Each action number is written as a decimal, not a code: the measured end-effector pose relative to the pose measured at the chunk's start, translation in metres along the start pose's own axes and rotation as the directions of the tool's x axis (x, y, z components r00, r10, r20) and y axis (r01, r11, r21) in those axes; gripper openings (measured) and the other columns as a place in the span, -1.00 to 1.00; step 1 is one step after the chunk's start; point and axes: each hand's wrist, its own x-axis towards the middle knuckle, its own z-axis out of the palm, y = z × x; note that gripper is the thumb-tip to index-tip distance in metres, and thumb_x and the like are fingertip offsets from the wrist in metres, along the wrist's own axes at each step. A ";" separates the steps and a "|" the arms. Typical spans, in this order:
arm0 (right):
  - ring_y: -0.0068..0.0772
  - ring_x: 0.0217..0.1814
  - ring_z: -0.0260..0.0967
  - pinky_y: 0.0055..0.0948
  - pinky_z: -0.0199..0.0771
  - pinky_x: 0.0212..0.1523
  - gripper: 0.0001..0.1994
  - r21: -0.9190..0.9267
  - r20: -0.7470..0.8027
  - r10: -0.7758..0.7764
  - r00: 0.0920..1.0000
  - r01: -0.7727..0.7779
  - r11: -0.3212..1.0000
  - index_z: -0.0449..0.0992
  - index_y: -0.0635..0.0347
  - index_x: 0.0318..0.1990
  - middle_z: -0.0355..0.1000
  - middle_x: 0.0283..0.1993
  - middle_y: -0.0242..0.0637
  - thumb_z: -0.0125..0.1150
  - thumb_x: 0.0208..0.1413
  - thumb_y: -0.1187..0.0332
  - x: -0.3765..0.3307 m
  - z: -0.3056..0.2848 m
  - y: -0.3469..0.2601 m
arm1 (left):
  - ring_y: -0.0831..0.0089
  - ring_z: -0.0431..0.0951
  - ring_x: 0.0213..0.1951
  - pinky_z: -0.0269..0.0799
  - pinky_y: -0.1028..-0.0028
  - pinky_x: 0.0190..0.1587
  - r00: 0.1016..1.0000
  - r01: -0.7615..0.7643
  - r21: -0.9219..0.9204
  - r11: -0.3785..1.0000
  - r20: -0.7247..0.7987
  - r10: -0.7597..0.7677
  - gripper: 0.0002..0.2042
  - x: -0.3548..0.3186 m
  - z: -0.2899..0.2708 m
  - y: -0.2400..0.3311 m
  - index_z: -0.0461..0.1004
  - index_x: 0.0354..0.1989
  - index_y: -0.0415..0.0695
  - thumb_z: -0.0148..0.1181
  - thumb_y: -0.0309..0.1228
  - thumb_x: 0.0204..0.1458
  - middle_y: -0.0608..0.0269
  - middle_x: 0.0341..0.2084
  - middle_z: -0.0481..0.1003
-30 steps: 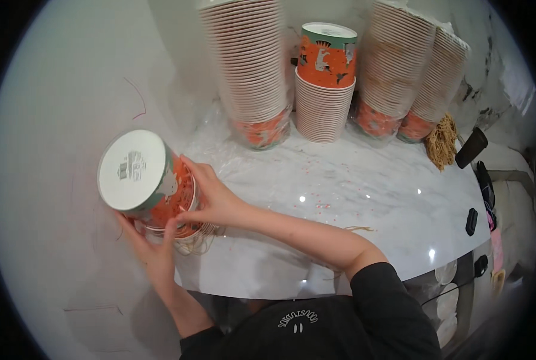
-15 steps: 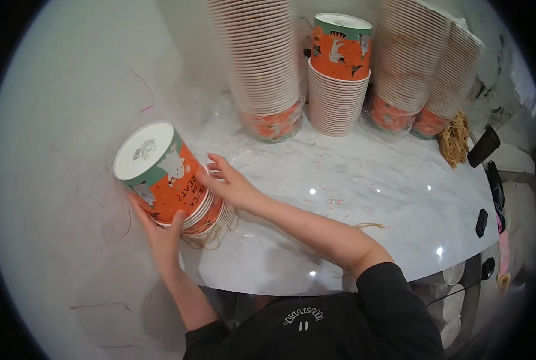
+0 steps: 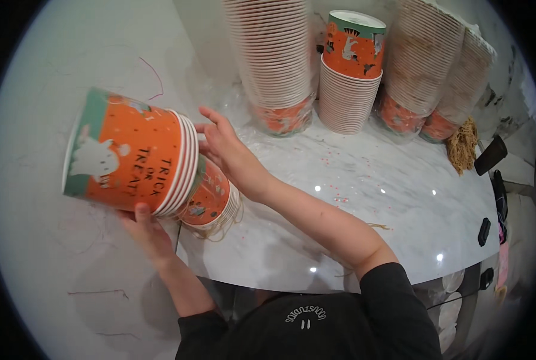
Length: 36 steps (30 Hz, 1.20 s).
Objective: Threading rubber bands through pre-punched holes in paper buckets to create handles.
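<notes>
My left hand (image 3: 145, 231) grips a short stack of nested orange paper buckets (image 3: 133, 150) from below, its thumb on the side near the rims. The stack is tipped on its side, with the green-banded base pointing left and the white rims right. My right hand (image 3: 232, 156) is beside the rims, fingers stretched out and apart; the frame does not show clearly whether the fingertips touch them. Below the rims, another orange bucket (image 3: 207, 198) stands upside down on the white marbled table (image 3: 280, 240), partly hidden by the stack. Loose loops of tan cord (image 3: 226, 227) lie around its rim.
Tall wrapped stacks of buckets (image 3: 271, 60) (image 3: 421, 60) stand at the back. Between them is an unwrapped stack (image 3: 349, 99) topped by an upturned bucket (image 3: 353, 51). A tan cord bundle (image 3: 461, 147) and a dark cup (image 3: 491, 155) are at the far right. Pink specks (image 3: 340, 197) dot the table.
The stack has been lifted up and left off the upside-down bucket and tipped further over, base to the left. My left hand moved with it; my right hand shifted slightly upward.
</notes>
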 end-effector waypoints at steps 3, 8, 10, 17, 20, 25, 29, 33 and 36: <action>-0.25 0.44 0.14 -0.29 0.08 0.47 -0.08 -0.184 -0.141 -0.011 0.990 -0.016 0.983 -0.12 0.21 0.54 0.13 0.41 -0.11 -0.18 0.33 -0.37 0.013 0.007 -0.003 | 0.19 0.34 0.33 0.34 0.20 0.35 1.000 0.006 -0.112 0.994 0.009 -0.005 -0.07 0.006 0.002 0.008 0.08 0.46 -0.17 0.37 0.12 0.05 0.11 0.33 0.30; -0.42 0.15 0.22 -0.41 0.17 0.24 0.03 -0.116 -0.067 0.295 0.953 -0.301 0.947 0.40 0.35 0.30 0.37 0.22 -0.23 -0.42 0.24 -0.54 0.017 0.021 -0.038 | 0.05 0.13 0.47 0.07 -0.38 0.41 0.986 0.153 -0.524 0.838 0.133 -0.097 -0.12 0.011 0.039 0.058 -0.04 0.54 0.13 0.15 0.24 0.15 0.21 0.50 0.06; -0.47 0.08 0.19 -0.48 0.15 0.18 0.06 -0.140 -0.090 0.257 0.962 -0.268 0.953 0.53 0.35 0.15 0.43 0.10 -0.30 -0.50 0.22 -0.57 0.016 0.030 -0.046 | 0.05 0.07 0.49 0.03 -0.45 0.40 0.986 0.157 -0.509 0.846 0.122 -0.110 -0.11 0.011 0.049 0.068 -0.06 0.55 0.14 0.13 0.26 0.15 0.25 0.52 -0.01; -0.46 -0.08 0.32 -0.47 0.31 0.01 0.08 0.298 0.107 0.395 0.912 -0.409 0.863 0.37 0.29 0.17 0.43 -0.05 -0.29 -0.42 0.08 -0.68 0.008 0.049 -0.057 | -0.03 0.16 0.44 0.12 -0.30 0.43 0.987 0.138 -0.522 0.842 0.142 -0.074 -0.11 0.009 0.031 0.057 0.02 0.52 0.03 0.23 0.18 0.12 0.08 0.48 0.10; -0.51 -0.27 0.37 -0.50 0.41 -0.16 0.03 0.422 0.287 0.392 0.874 -0.483 0.767 0.40 0.30 0.14 0.44 -0.14 -0.31 -0.38 0.13 -0.63 -0.004 0.041 -0.066 | 0.01 0.25 0.40 0.19 -0.10 0.45 0.998 0.055 -0.387 0.920 0.047 -0.040 -0.13 0.007 -0.026 0.020 0.03 0.51 -0.09 0.25 0.10 0.16 0.03 0.44 0.17; -0.61 -0.49 0.35 -0.54 0.46 -0.33 -0.58 0.277 0.169 0.423 0.890 -0.455 0.847 0.48 0.24 -0.12 0.41 -0.42 -0.48 0.04 0.42 -0.02 -0.023 0.032 -0.059 | 0.19 0.31 0.34 0.34 0.10 0.33 0.992 -0.098 -0.084 0.992 0.078 0.104 0.02 -0.017 -0.021 0.010 0.03 0.47 -0.21 0.53 0.00 -0.05 0.08 0.35 0.24; -0.64 -0.44 0.37 -0.59 0.44 -0.31 -0.72 0.209 -0.076 0.437 0.896 -0.414 0.886 0.48 0.15 -0.15 0.39 -0.45 -0.51 0.13 0.40 0.10 -0.020 0.025 -0.033 | 0.23 0.29 0.33 0.23 0.17 0.37 0.989 -0.126 0.060 0.990 0.084 0.121 0.00 -0.020 -0.018 -0.001 0.03 0.47 -0.22 0.57 -0.21 -0.08 0.07 0.35 0.22; -0.57 -0.37 0.42 -0.54 0.52 -0.26 -0.74 0.248 -0.200 0.455 0.868 -0.405 0.880 0.45 0.27 0.05 0.44 -0.34 -0.39 0.22 0.33 0.31 -0.005 0.004 0.002 | 0.26 0.33 0.27 0.16 0.26 0.37 0.998 -0.047 0.241 0.969 0.056 0.034 -0.13 -0.017 -0.006 -0.009 0.09 0.44 -0.23 0.51 -0.41 -0.02 0.09 0.30 0.30; -0.53 -0.33 0.45 -0.50 0.56 -0.27 -0.61 0.307 -0.297 0.485 0.823 -0.398 0.864 0.34 0.33 0.21 0.46 -0.27 -0.31 0.22 0.27 0.48 -0.001 -0.011 0.027 | 0.29 0.36 0.25 0.17 0.29 0.35 0.991 0.110 0.242 0.964 0.051 -0.126 -0.17 -0.013 -0.003 -0.017 0.14 0.43 -0.23 0.49 -0.44 -0.02 0.10 0.27 0.34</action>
